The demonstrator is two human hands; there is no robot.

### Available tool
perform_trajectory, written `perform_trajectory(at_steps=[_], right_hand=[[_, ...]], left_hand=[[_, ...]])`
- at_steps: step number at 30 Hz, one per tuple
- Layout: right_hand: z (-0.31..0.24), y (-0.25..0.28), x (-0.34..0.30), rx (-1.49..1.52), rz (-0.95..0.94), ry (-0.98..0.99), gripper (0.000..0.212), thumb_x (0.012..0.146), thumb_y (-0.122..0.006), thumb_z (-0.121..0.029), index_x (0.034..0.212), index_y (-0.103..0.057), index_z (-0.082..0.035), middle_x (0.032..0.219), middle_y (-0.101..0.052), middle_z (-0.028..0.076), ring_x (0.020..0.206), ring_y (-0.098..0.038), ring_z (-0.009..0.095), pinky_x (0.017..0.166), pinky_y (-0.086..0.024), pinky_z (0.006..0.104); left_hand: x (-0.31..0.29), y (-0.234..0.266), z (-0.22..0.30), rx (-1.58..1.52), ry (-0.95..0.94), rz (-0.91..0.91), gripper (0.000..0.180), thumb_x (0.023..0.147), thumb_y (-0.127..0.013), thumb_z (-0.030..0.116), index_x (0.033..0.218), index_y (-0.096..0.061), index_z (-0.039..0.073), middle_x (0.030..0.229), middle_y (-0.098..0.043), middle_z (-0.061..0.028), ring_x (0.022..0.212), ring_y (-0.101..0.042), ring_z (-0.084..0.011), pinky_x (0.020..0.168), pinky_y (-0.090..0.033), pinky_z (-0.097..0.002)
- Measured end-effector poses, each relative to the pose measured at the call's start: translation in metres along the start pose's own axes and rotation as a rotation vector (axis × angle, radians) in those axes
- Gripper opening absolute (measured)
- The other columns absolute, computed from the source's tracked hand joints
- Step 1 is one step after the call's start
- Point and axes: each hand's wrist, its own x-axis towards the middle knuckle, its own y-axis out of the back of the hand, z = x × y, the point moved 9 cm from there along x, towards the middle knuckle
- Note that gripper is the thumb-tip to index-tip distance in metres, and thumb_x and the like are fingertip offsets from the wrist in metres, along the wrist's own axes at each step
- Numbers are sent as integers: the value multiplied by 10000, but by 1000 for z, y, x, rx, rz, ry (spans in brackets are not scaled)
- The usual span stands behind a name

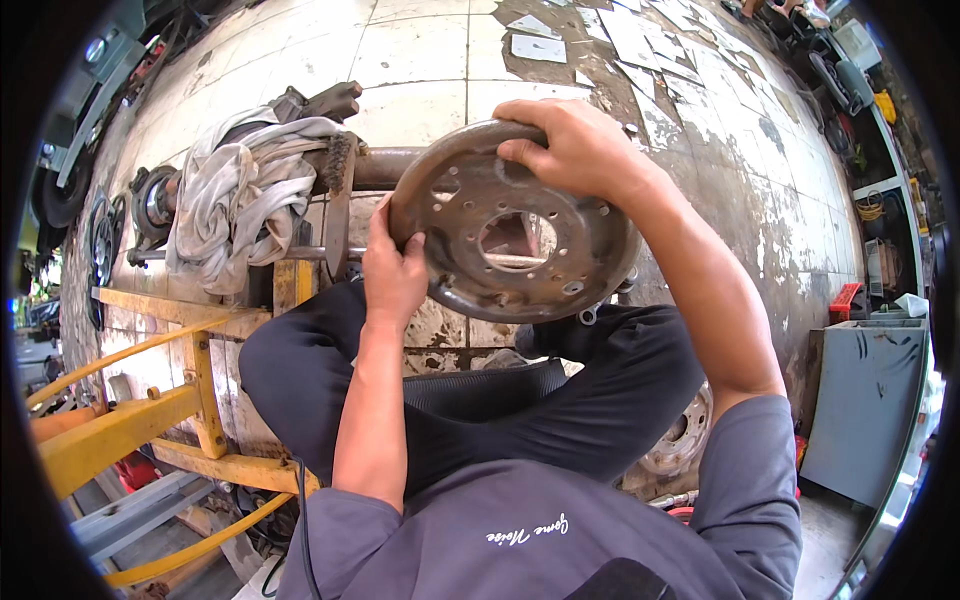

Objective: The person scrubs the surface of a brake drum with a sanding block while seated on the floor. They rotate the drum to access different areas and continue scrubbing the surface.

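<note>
A round, brown-stained brake backing plate (460,255) with a large centre hole and several small holes is held up above my lap, its flat face toward me. My left hand (392,268) is closed on its left rim, thumb on the near face. At the upper right, my right hand (565,145) grips the rim with the thumb bent over the face. The fingertips behind the plate are hidden. Just left of the plate, a wire brush (338,210) with dark bristles and a wooden handle rests by a metal axle tube (375,168), which runs behind the plate.
A grey-white rag (235,200) drapes over the axle near a hub (155,203). A yellow metal frame (130,420) stands at my left. Another round plate (685,435) lies by my right knee. A blue-grey cabinet (860,420) stands right; broken tiles (540,48) lie ahead.
</note>
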Motion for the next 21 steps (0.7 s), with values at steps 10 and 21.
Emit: perform_trajectory(at_steps=[10,21], right_hand=[[61,23,-31,270,274,-283,487,905,-722,-365,1292,-641,-81,1065,-728,208,983,-707,332,867,-536,412],[147,-16,-60,84,443,-587,547,961,-644,-450,1316,-625,-35,1160,-687,252,1116,-655,381,960,-501,437]], left_hand=[[71,13,96,322,-306,-103,531,895,-608,-38,1409,-479,-4,1334,-596,-264,1273,-569,-393,1061,-438,-392],[160,-92,90,532,-277,-505,589,914,-597,24,1480,-435,22,1435,-541,-216,1342,-509,-352,1127,-404,-408]])
